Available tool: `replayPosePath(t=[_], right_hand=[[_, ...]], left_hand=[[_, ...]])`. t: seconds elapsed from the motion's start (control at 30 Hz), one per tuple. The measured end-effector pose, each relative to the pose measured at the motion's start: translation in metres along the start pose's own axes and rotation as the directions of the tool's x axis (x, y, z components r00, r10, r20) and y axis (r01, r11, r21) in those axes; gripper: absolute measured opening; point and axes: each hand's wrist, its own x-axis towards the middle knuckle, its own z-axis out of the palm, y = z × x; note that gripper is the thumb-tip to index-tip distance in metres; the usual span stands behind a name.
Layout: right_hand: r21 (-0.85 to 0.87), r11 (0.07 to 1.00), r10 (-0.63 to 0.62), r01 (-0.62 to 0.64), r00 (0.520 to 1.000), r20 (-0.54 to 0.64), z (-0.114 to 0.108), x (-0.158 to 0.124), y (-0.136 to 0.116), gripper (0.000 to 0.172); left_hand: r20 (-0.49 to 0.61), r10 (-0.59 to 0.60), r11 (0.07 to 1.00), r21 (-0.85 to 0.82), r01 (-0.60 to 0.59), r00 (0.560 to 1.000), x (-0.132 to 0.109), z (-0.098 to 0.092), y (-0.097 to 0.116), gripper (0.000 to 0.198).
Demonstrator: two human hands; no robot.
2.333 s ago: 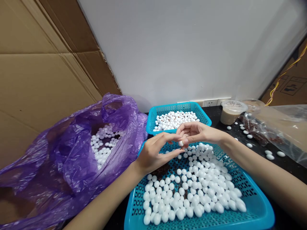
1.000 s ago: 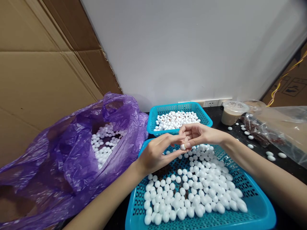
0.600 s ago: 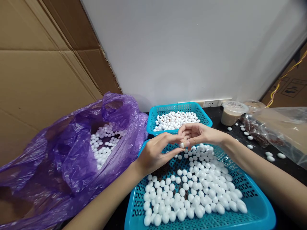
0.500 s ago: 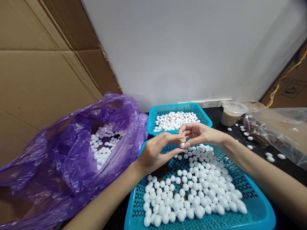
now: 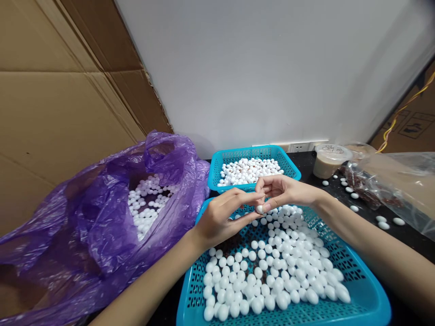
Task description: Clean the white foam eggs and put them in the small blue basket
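Observation:
A small white foam ball (image 5: 260, 209) is pinched between the fingertips of my left hand (image 5: 224, 217) and my right hand (image 5: 285, 192). Both hands hover above the near edge of a large blue plastic mesh basket (image 5: 375, 301), which holds several white foam balls (image 5: 272, 271). Dark brown bits (image 5: 227, 242) lie among them, partly below my left hand. Behind my hands stands a smaller blue mesh basket (image 5: 253, 151), filled with white balls (image 5: 246, 171).
To the left, a purple plastic bag (image 5: 102, 217) holds many white balls and rests against brown cardboard (image 5: 61, 90). To the right, a lidded plastic cup (image 5: 328, 160), a clear plastic bag (image 5: 394, 181) and loose white balls (image 5: 383, 224) sit on a black table (image 5: 306, 165).
The white ball stays between my fingertips, and my fingers shift slightly around it. The baskets and bags hold their places, apart from a small shift of the whole view.

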Motion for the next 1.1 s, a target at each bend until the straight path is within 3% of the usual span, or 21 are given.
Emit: replayPosePath(t=[0.4,0.6,0.83,1.0,1.1], right_hand=[[0.033,0.999,-0.018,0.018,1.0,-0.014,0.0013,0.0015,0.0025,0.018],[0.061,0.996,-0.063,0.062,0.998,0.011,0.0024,0.0011,0.0006,0.028],[0.071,0.996,-0.056,0.053,0.998,0.04,0.0016,0.0006,0.0004,0.028],[0.049,0.996,-0.076,0.076,0.997,-0.002,0.0008,0.0011,0.0005,0.026],[0.008,0.992,-0.123,0.125,0.987,-0.107,0.0001,0.0029,0.001,0.023]], left_hand=[[-0.056,-0.05,0.997,0.057,0.054,0.997,-0.0016,0.0011,0.0048,0.035],[-0.087,-0.034,0.999,0.01,0.035,0.996,-0.001,-0.0001,0.0048,0.044],[-0.049,0.034,0.999,0.017,-0.033,0.998,0.0013,-0.0004,0.0045,0.044],[-0.039,0.054,0.997,0.051,-0.052,0.998,0.0026,-0.0006,0.0035,0.044],[-0.04,0.012,0.997,0.076,-0.009,0.999,0.0026,0.0004,0.0022,0.047]])
